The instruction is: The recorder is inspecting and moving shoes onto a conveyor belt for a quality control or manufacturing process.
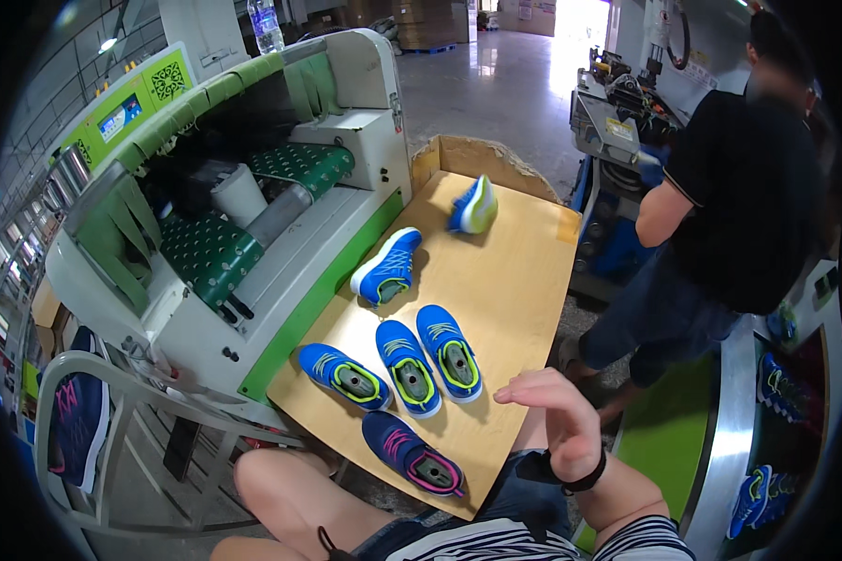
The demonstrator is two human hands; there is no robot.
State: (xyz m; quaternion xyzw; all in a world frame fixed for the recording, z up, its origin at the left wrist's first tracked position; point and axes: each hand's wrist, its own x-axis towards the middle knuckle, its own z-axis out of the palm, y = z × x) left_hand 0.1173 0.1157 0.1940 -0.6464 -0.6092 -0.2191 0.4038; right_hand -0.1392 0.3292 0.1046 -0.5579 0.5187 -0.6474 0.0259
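My right hand point(563, 411) is raised over the near right edge of the tan board point(524, 280), fingers stretched out and holding nothing; a black band circles the wrist. My left hand does not show. Nearest to the right hand are two blue sneakers, one point(451, 353) beside another point(408, 369). Left of them stands a third blue sneaker point(346, 377). A navy sneaker with pink laces point(413, 455) sits at the near end. Farther off, one blue sneaker point(386, 268) faces another way, and a blurred blue-and-lime sneaker point(474, 206) is tilted near the far edge.
A white and green conveyor machine point(346, 159) borders the board on the left. A metal rack point(122, 393) holds a navy shoe point(78, 421). At the right, a person in black point(739, 206) works at another machine point(617, 122), near a green belt point(660, 439) and more blue shoes point(750, 500).
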